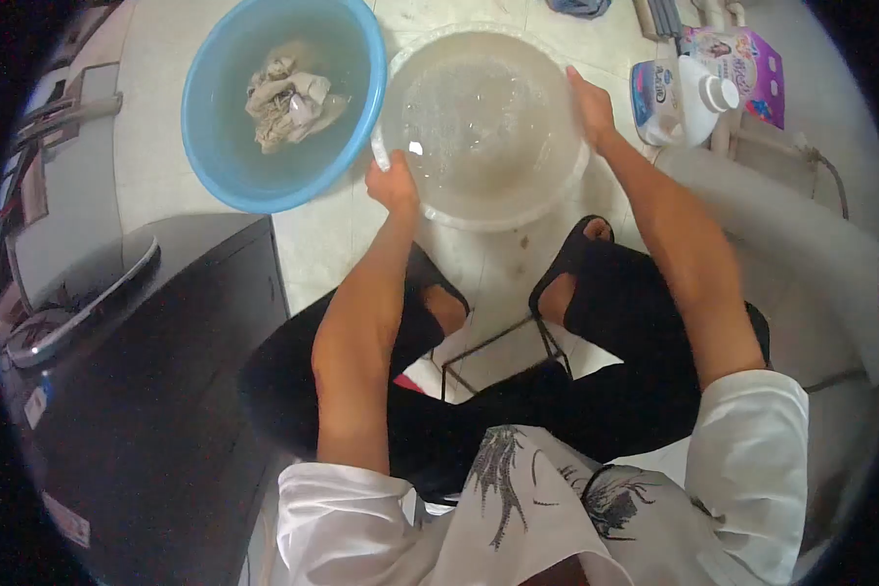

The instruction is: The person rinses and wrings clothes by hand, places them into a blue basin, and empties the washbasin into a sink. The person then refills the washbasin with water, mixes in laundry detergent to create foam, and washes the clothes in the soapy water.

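Note:
In front of my feet is a white basin (441,215) of cloudy, slightly foamy water. My left hand (394,186) grips its left rim, fingers closed round the edge. On the opposite side my right hand (592,105) holds the right rim, with part of the fingers hidden behind it. Close against the white basin, to its left, stands a larger blue basin (197,107) of murky water. A bunched beige cloth (288,103) lies in that water, partly above the surface.
A white detergent bottle (698,103) and a purple detergent pack (764,78) stand at the right, near pipes (728,20). A dark cabinet (166,391) fills the left side. Pale floor tiles (151,166) lie beneath the basins. I sit on a low seat, with its thin metal frame (498,337) between my feet.

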